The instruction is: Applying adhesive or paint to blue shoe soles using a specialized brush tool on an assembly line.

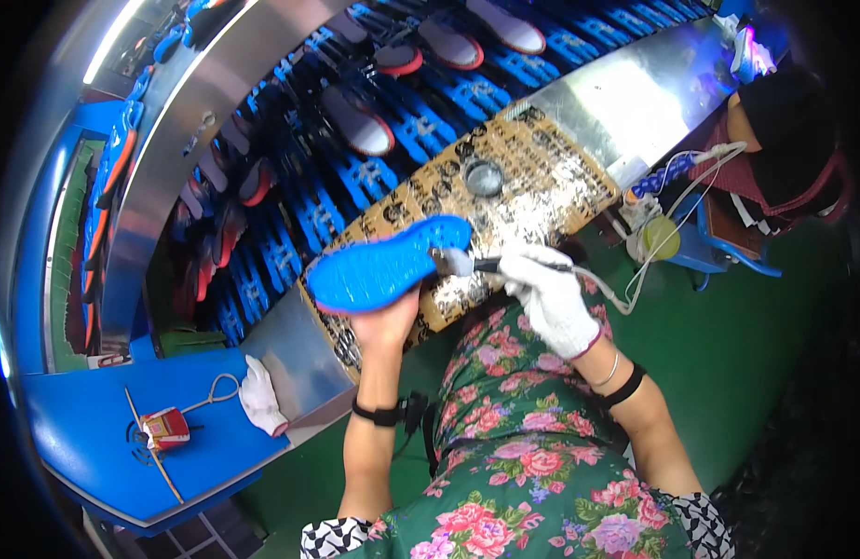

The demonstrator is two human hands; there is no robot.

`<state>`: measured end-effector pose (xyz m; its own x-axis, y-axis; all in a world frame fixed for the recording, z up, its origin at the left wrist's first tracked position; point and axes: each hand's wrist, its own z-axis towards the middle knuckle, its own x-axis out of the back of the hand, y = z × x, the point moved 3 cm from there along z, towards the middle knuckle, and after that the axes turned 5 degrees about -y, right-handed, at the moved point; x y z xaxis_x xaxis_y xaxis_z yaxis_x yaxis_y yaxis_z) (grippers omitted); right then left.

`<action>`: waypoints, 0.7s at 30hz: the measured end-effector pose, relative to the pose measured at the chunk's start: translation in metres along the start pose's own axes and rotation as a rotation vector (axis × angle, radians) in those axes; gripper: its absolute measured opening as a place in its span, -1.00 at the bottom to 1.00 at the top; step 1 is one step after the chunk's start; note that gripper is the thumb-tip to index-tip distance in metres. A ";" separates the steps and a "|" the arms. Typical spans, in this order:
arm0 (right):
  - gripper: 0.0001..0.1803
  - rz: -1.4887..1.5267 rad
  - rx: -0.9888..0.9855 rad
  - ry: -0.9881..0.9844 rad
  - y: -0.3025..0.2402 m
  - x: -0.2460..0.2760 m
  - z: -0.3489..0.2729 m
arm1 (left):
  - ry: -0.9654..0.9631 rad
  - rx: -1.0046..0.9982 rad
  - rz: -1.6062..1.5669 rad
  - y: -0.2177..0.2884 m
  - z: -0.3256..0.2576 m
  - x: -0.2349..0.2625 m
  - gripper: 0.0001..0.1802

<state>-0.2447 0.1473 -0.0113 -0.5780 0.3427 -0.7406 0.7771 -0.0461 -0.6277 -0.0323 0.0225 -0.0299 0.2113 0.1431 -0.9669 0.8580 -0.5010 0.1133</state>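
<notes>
My bare left hand (389, 322) supports a glossy, wet-looking blue shoe sole (379, 265) from below, its fingers mostly hidden under it. A pinkish edge shows at the sole's left end. In a white knit glove, my right hand (546, 296) grips the dark handle of a brush (460, 263). The bristles meet or nearly meet the right end of the sole. From the brush's back end a pale thin hose (605, 291) runs off to the right. Beneath both hands lies a ledge covered with brown printed tape (532, 177), smeared with whitish residue, with a small round metal cup (484, 178) on it.
Beyond the ledge, blue racks (369, 177) carry several grey soles or shoes with red edges. A blue table (85, 410) at the left bears a loose white glove (260, 399) and a small red container (167, 429). Another person (788, 140) sits at the right, near a yellow-green container (661, 238).
</notes>
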 end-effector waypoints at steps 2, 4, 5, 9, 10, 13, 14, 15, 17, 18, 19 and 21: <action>-0.76 -0.031 -0.013 -0.001 0.005 0.001 -0.001 | 0.044 0.105 0.156 0.011 -0.032 0.014 -0.29; -0.77 -0.030 -0.025 -0.002 0.009 -0.004 0.000 | -0.261 0.393 0.252 0.005 -0.063 0.003 -0.11; -0.76 -0.040 -0.039 -0.023 0.011 -0.008 0.000 | -0.263 0.392 0.249 0.007 -0.071 0.011 -0.11; -0.74 -0.115 0.016 -0.074 0.013 -0.023 0.001 | -0.205 0.570 -0.003 -0.009 -0.082 0.031 0.02; -0.73 -0.178 0.093 -0.130 0.005 -0.029 0.000 | -0.286 0.517 -0.004 -0.017 -0.080 0.026 0.03; -0.78 -0.305 0.172 -0.176 -0.025 -0.051 -0.010 | -0.176 0.383 0.160 -0.040 -0.076 0.013 0.11; -0.79 -0.390 0.221 -0.201 -0.036 -0.059 -0.009 | -0.190 0.379 0.212 -0.046 -0.070 0.009 0.14; -0.77 -0.562 0.297 -0.247 -0.044 -0.062 -0.010 | -0.177 0.372 0.212 -0.051 -0.068 0.005 0.14; -0.76 -0.756 0.453 -0.253 -0.061 -0.074 -0.013 | -0.327 0.524 -0.020 -0.069 -0.064 -0.009 0.18; -0.76 -0.879 0.608 -0.288 -0.068 -0.078 -0.013 | -0.322 0.524 -0.019 -0.075 -0.062 -0.014 0.18; -0.76 -0.877 0.609 -0.283 -0.071 -0.079 -0.011 | -0.284 0.521 -0.151 -0.082 -0.061 -0.023 0.20; -0.77 -0.946 0.804 -0.347 -0.076 -0.086 -0.011 | -0.227 0.495 -0.388 -0.092 -0.062 -0.035 0.18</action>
<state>-0.2511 0.1320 0.1026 -0.9470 0.2973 0.1219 -0.2656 -0.5107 -0.8177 -0.0898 0.1169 0.0081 -0.2195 0.2364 -0.9465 0.5242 -0.7897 -0.3188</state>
